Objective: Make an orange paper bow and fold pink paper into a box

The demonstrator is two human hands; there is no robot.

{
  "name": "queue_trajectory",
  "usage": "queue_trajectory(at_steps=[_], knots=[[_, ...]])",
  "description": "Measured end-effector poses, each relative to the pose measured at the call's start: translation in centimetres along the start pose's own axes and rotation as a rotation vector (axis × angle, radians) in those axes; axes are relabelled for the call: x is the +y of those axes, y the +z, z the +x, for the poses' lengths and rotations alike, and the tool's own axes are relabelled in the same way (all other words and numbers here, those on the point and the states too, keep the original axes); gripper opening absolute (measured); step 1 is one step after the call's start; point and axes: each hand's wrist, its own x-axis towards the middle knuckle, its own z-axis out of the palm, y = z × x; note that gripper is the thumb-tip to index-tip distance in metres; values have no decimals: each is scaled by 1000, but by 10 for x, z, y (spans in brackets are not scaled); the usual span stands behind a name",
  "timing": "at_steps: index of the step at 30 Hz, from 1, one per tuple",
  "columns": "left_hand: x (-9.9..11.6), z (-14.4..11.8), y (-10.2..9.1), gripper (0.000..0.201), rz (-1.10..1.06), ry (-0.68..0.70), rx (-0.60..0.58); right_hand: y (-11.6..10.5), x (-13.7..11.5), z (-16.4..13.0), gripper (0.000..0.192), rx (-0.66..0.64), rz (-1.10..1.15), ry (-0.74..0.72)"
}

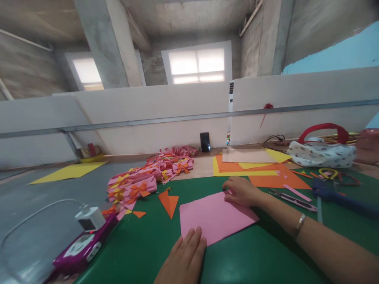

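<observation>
Paper, pink sheet, is seen lying flat on the green mat, slightly right of mat centre. The left hand is laid flat on the sheet's near edge at 6 o'clock, fingers extended and close together, pressing down; nothing is pinched. The right hand is placed at the sheet's far right corner, at about 1 o'clock, fingers curled slightly and resting on the paper; whether the corner is pinched cannot be told. A bracelet is worn on the right wrist.

An orange folded triangle is noted just beside the sheet at 10 o'clock, with a smaller orange scrap further left. A pile of pink pieces with orange bows is observed at 11 o'clock, well apart from the hands. Orange and yellow sheets are stacked at 12 to 1 o'clock. Snips are recorded at 3 o'clock, near the right forearm. A blue glue gun lies further right. A purple power strip sits at 9 o'clock, off the mat edge.
</observation>
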Motion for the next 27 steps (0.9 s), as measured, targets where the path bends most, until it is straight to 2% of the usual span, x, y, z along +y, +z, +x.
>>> queue_trajectory(at_steps=[2, 5, 6, 8, 10, 11, 12, 15, 21, 27], knots=[[7, 3, -11, 49, -67, -74, 44, -2, 8, -2, 14, -7, 96, 24], [14, 19, -34, 41, -155, -299, 193, -8, 16, -4, 5, -7, 269, 41], [13, 28, -43, 43, -176, -384, 266, -11, 18, -5, 6, 10, 326, 40], [7, 51, -61, 61, -245, -491, 367, -19, 20, -5, 7, 72, 434, 39], [-4, 75, -76, 65, -443, -525, 499, -28, 20, -3, 10, 159, 531, 43], [-10, 86, -81, 61, -626, -510, 563, -32, 21, -3, 12, 205, 575, 48], [-16, 96, -84, 54, -699, -497, 571, -36, 22, -2, 13, 250, 615, 53], [-30, 113, -83, 39, -901, -455, 589, -42, 25, -2, 18, 356, 719, 77], [-39, 119, -64, 36, -1183, -387, 703, -40, 24, -3, 38, 410, 877, 147], [-39, 118, -63, 28, -1272, -387, 729, -32, 12, -1, 26, 481, 854, 203]])
